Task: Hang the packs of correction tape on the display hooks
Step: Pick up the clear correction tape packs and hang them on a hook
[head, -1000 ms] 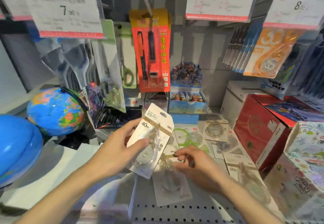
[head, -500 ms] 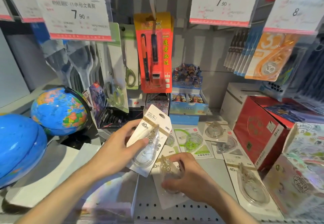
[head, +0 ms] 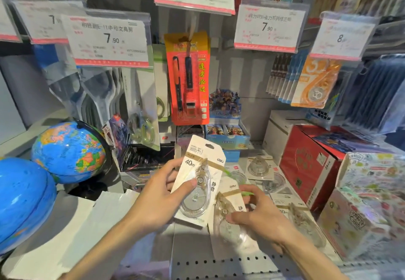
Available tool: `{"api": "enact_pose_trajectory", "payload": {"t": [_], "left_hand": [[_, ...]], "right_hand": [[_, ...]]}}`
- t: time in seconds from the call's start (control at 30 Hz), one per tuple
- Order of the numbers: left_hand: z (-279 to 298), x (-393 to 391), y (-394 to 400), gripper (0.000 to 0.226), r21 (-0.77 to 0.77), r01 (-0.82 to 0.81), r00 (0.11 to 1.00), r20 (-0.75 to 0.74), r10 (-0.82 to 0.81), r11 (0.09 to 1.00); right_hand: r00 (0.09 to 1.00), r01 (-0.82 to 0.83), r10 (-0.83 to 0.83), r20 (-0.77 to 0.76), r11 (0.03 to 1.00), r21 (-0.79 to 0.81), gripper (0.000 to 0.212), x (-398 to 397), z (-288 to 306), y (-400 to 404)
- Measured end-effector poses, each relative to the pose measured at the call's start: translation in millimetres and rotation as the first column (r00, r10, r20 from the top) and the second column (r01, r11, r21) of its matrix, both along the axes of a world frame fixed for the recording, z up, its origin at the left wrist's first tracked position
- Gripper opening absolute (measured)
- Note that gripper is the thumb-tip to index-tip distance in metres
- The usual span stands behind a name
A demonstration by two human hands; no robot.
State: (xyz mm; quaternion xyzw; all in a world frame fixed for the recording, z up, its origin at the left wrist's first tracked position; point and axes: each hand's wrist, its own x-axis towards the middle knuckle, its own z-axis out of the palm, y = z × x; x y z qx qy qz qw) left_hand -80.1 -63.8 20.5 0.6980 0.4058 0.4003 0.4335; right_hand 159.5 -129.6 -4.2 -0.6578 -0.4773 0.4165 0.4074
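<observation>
A white card pack of correction tape marked "40m" (head: 200,181), with a clear teardrop blister on its face, is held above the shelf with its long axis nearly upright, leaning a little to the right; its hang-hole end points up toward the hooks and the blister's broad end points down. The left hand (head: 160,194) grips it by the left edge, thumb pressed across the blister and fingers curled behind the card. Just right and lower, overlapped by the first, a second white card pack (head: 230,214) lies tilted the same way on the grey perforated shelf (head: 219,266). The right hand (head: 256,214) pinches this pack, fingers curled over its right edge, thumb on the blister. More packs (head: 260,168) lie flat behind. A blue globe (head: 68,150) stands left, a red box (head: 306,166) right.
</observation>
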Motion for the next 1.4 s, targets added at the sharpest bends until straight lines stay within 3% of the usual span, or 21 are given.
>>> {"api": "enact_pose_trajectory", "payload": {"t": [0.1,0.23,0.4,0.67,1.03,1.23,1.4], "left_hand": [[3,10,-3,0.045,-0.005,0.023,0.999,0.045,-0.023,1.0],[13,31,-6,0.046,0.029,0.015,0.991,0.129,-0.019,0.999],[42,60,-12,0.052,0.116,-0.006,0.983,0.184,-0.015,0.993],[88,132,-42,0.044,0.253,-0.082,0.993,0.101,0.057,0.964],[136,182,-69,0.044,0.386,-0.239,0.97,0.062,0.234,0.891],[142,170,-85,0.048,0.417,-0.251,0.968,0.104,0.228,0.873],[155,159,-94,0.052,0.503,-0.239,0.971,0.115,0.21,0.831]], "right_hand": [[0.991,0.11,-0.103,-0.084,0.99,0.083,0.08,12,8,-9],[0.98,0.198,-0.195,-0.037,0.938,0.286,0.061,31,31,-25],[0.984,0.178,-0.169,-0.063,0.853,0.49,0.052,68,76,-43],[0.996,0.068,-0.088,-0.005,0.735,0.674,0.041,163,127,-64],[0.991,-0.083,0.135,-0.011,0.67,0.738,0.044,224,144,-45],[0.99,-0.069,0.139,-0.034,0.672,0.738,0.045,232,137,-42],[0.984,-0.152,0.17,0.05,0.665,0.731,0.049,223,144,-40]]}}
